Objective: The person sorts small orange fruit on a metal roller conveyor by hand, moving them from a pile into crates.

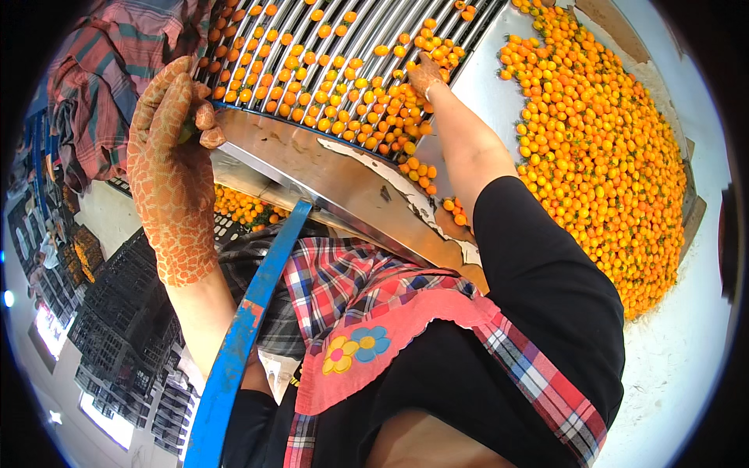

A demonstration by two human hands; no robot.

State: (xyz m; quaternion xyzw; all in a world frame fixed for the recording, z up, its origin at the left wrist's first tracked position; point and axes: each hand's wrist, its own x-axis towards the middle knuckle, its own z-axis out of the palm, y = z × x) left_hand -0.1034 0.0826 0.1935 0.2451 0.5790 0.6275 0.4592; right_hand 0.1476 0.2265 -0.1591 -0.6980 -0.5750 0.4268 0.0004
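Note:
Small round orange fruits lie scattered over a roller conveyor of parallel metal bars. My left hand, in an orange-patterned glove, is raised at the conveyor's near left corner. Its fingers curl around a small dark green thing that is mostly hidden. My right arm stretches forward, and my right hand, in a similar glove, rests among fruits at the conveyor's right side. Its fingers lie extended against them, holding nothing that I can see. Beneath that forearm, loose fruits sit on the metal edge.
A large heap of the same fruits covers the tray on the right. A blue metal bar slants up before my body. Plaid cloth hangs at the far left. Stacked dark crates stand at lower left, and more fruits lie below the conveyor.

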